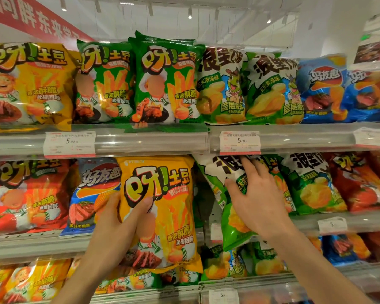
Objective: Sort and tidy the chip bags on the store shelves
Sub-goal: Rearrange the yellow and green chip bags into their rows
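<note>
Along a run of store shelves with clear plastic front rails, glossy, puffy foil chip bags are stood upright in rows. On the top shelf, a yellow bag is followed by two green bags, two green-and-white bags with a cartoon figure, and blue bags. White price tags are clipped to the rail below them.

At the middle shelf, a yellow chip bag, smooth and pillow-shaped, is gripped by the left hand: the thumb is curled over its front face and the fingers are wrapped round its left edge. It is held upright in front of the shelf, overlapping a blue bag behind it; a red bag is seen further left.

To the right, a green-and-white chip bag, crinkled and tilted so that it hangs over the shelf edge, is grasped by the right hand. The fingers are spread over its upper front and the thumb is hooked round its left side. Beside it, another green bag and a red bag are stood on the same shelf.

On the lower shelf, more yellow and green bags are partly seen.
</note>
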Demonstrator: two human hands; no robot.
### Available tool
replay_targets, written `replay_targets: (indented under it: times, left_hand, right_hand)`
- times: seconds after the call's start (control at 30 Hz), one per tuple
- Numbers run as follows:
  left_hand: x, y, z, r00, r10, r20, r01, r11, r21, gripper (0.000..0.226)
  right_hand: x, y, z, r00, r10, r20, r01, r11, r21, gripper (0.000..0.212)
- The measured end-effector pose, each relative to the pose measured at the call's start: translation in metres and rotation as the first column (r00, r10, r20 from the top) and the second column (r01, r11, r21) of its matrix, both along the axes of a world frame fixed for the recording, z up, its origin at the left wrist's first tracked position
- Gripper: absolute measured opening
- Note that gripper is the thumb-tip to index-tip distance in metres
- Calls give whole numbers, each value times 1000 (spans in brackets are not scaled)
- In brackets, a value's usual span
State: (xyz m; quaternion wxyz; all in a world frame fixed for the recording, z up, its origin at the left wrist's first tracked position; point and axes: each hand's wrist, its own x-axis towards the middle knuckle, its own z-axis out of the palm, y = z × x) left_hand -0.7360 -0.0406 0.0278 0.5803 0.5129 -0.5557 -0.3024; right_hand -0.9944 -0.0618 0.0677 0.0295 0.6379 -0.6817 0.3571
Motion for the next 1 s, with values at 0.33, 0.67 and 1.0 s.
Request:
replay_targets:
  times: [0.33, 0.67, 1.0]
  left_hand:
    - [-73, -18, -3, 997, -51, 58, 51, 999, -7, 52]
    - [-147, -57, -2, 991, 34, 126, -29, 999, -40, 51]
    - [-173, -103, 2, 910, 227, 348, -179, 970, -165, 59]
  right_hand:
    - [-75, 20, -10, 986, -151, -77, 155, 987, 45, 71]
    - [-136, 21, -21, 980, -177, -96, 180, 983, 23, 72]
    - [-162, 10, -31, 985, -152, -86, 155, 987, 40, 72]
